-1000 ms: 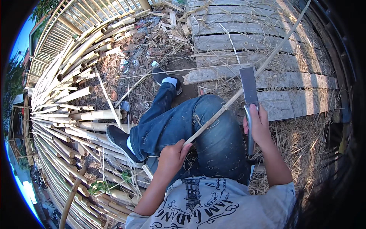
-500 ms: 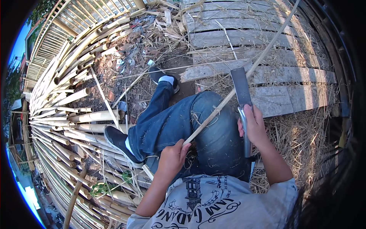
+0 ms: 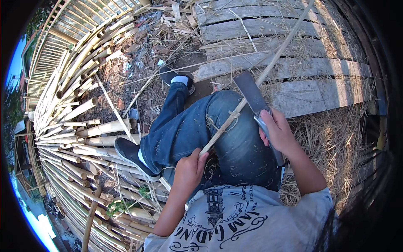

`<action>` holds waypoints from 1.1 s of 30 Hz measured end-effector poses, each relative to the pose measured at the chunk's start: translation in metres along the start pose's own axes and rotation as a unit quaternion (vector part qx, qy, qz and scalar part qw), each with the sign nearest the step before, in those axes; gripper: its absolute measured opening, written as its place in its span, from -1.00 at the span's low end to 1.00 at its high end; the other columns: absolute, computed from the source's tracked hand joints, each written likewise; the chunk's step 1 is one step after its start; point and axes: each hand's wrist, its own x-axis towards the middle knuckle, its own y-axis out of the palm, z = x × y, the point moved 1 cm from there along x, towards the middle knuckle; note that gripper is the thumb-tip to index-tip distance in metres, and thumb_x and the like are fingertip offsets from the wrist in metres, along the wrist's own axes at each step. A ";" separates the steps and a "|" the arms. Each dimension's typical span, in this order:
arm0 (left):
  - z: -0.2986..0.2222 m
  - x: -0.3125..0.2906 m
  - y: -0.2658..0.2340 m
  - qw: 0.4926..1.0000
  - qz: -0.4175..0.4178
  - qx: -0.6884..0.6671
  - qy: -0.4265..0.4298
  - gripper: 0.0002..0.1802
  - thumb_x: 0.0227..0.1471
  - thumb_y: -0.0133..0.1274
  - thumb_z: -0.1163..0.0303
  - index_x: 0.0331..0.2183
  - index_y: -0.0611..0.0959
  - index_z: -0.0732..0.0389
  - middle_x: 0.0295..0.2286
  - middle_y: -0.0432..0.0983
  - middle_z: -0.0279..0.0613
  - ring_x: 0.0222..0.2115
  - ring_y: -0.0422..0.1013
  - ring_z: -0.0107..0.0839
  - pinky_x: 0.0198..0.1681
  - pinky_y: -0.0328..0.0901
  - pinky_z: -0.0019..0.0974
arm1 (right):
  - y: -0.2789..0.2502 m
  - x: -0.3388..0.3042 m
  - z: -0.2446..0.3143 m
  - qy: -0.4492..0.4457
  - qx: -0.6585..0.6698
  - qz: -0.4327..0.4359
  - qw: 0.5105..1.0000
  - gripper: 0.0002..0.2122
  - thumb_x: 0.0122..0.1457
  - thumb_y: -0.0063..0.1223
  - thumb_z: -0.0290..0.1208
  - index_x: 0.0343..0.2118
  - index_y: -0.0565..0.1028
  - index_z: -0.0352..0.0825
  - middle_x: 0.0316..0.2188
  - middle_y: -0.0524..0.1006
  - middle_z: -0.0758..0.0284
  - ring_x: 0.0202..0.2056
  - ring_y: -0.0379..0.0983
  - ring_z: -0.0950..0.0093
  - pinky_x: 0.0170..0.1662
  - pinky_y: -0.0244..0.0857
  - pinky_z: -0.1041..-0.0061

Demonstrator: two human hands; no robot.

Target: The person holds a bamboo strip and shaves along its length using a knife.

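Note:
My left hand (image 3: 189, 171) is closed around the near end of a long, pale bamboo strip (image 3: 277, 59). The strip slants up to the right, across my jeans-clad knee (image 3: 228, 101) and over the wooden boards. Fibres stick out at a rough node (image 3: 234, 114) along it. In my right hand (image 3: 278, 131) is a cleaver (image 3: 250, 91), with a broad dark blade and a metal handle, my fingers wrapped round the handle. The blade tilts up-left and overlaps the strip just beyond the knee; whether its edge touches the strip I cannot tell.
A slatted platform of grey boards (image 3: 302, 98) lies ahead and right, strewn with shavings. Dry bamboo shavings (image 3: 323, 164) cover the ground at right. Many bamboo poles (image 3: 90, 140) are piled at left, near my shoe (image 3: 133, 154). A bamboo fence (image 3: 79, 21) stands at far left.
The cleaver's blade has swung left and tipped over the strip, the right hand turning with it. The left hand keeps its grip on the strip. The whole view has shifted slightly.

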 end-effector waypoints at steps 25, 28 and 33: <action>-0.040 -0.018 0.040 0.818 0.152 -0.549 -0.081 -0.50 0.26 -0.35 -0.04 -0.52 0.24 0.16 -0.71 -0.01 -0.46 -0.74 -0.09 -0.65 -0.71 -0.17 -0.48 | 0.029 -0.032 -0.004 -0.049 0.029 0.038 0.998 -0.66 -0.02 0.29 -0.27 -0.34 0.46 -0.44 -0.59 0.48 0.43 -0.58 0.40 0.69 -0.51 0.28 0.62; -0.048 -0.025 0.057 0.790 0.126 -0.598 -0.043 -0.46 0.24 -0.38 -0.14 -0.50 0.22 0.15 -0.72 -0.04 -0.44 -0.76 -0.12 -0.63 -0.72 -0.21 -0.48 | 0.057 -0.037 -0.007 -0.172 0.014 0.026 0.985 -0.65 -0.16 0.40 -0.31 -0.38 0.49 -0.39 -0.57 0.52 0.40 -0.54 0.42 0.71 -0.47 0.29 0.67; -0.042 -0.034 0.062 0.689 0.112 -0.713 -0.068 -0.63 0.10 -0.14 0.14 -0.22 0.33 0.27 -0.63 0.08 -0.39 -0.67 0.05 -0.56 -0.62 0.02 -0.43 | 0.080 -0.042 0.014 -0.208 -0.089 0.083 0.971 -0.76 -0.15 0.35 -0.43 -0.45 0.54 -0.42 -0.55 0.55 0.38 -0.50 0.45 0.67 -0.39 0.35 0.63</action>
